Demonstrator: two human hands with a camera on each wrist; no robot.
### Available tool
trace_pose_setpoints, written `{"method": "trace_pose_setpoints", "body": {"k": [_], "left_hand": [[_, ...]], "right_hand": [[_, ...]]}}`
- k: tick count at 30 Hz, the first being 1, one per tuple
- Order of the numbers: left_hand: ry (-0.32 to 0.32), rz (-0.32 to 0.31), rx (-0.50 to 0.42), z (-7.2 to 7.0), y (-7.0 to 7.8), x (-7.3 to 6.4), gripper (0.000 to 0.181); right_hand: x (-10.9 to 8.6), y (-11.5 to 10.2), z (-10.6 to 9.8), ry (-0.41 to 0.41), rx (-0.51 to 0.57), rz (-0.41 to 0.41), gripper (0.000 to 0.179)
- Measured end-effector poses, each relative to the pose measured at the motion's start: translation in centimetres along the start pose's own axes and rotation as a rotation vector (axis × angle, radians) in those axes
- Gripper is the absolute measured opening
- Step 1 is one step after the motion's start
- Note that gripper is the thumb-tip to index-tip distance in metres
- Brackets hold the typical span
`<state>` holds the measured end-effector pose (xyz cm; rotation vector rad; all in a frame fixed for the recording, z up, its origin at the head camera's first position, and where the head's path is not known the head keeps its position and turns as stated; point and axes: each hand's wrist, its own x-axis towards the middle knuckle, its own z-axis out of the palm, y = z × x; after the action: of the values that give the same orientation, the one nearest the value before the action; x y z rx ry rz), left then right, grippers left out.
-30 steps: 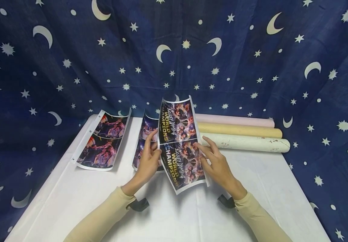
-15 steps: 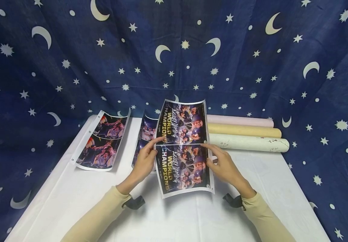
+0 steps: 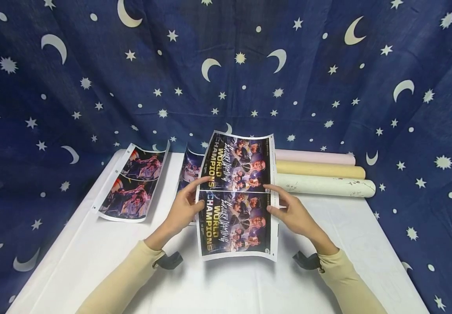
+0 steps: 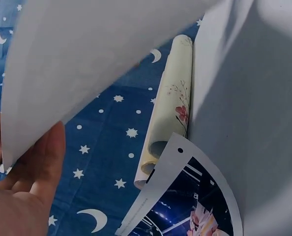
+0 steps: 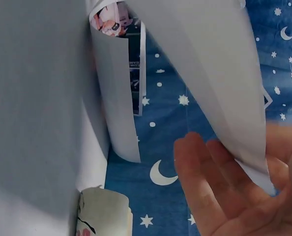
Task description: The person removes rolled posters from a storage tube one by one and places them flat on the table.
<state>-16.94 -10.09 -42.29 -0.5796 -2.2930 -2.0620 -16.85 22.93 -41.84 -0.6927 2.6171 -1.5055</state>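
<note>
Both hands hold up a printed photo sheet [image 3: 235,196] that bears two copies of a dark group picture with gold "World Champions" lettering. My left hand [image 3: 183,205] pinches its left edge near the middle, and my right hand [image 3: 293,211] pinches the right edge at about the same height. The sheet bows gently between them, above the table. In the left wrist view its plain white back [image 4: 87,54] rises over the thumb and fingers. From the right wrist view the white back [image 5: 219,73] runs down between fingers and thumb.
A second print [image 3: 190,168] lies partly hidden behind the held sheet. Farther left is a curled print [image 3: 135,185] of a performer. Three paper rolls, pink [image 3: 316,157], yellow [image 3: 322,169] and floral white [image 3: 328,185], lie at the back right of the white table [image 3: 340,244], before a star-patterned curtain [image 3: 226,52].
The sheet has turned from an angled, curled pose to face the head camera more squarely. Both hands have moved slightly apart and lower, still gripping its edges.
</note>
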Motion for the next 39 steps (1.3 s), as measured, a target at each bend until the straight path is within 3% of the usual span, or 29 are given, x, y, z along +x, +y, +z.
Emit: {"method": "trace_pose_setpoints", "body": {"k": [3, 9, 16, 23, 27, 30, 34, 39], "left_hand": [[-0.019, -0.014, -0.051, -0.3, 0.1, 0.0, 0.074], [-0.053, -0.05, -0.184, -0.8, 0.1, 0.1, 0.076], [-0.07, -0.084, -0.183, -1.4, 0.2, 0.1, 0.078], [-0.13, -0.119, -0.448, -1.6, 0.0, 0.1, 0.08], [-0.153, -0.125, -0.525, -1.7, 0.0, 0.2, 0.081], [-0.169, -0.135, -0.565, -1.7, 0.0, 0.1, 0.081], [-0.166, -0.161, -0.583, -1.7, 0.1, 0.1, 0.08], [-0.094, -0.153, -0.562, -1.6, 0.4, 0.1, 0.081]], "right_hand": [[0.0, 0.1, -0.1, 0.016, 0.021, -0.001, 0.056], [-0.2, -0.4, -0.4, -0.001, 0.153, 0.003, 0.067], [-0.3, 0.0, -0.6, -0.043, 0.246, -0.01, 0.073], [-0.4, 0.2, -0.6, -0.073, 0.411, -0.051, 0.076], [-0.4, 0.1, -0.7, -0.059, 0.455, -0.06, 0.076], [-0.5, 0.0, -0.8, -0.073, 0.545, -0.057, 0.076], [-0.5, -0.2, -0.9, -0.084, 0.63, -0.052, 0.076], [-0.6, -0.2, -0.9, -0.024, 0.591, -0.052, 0.071]]}}
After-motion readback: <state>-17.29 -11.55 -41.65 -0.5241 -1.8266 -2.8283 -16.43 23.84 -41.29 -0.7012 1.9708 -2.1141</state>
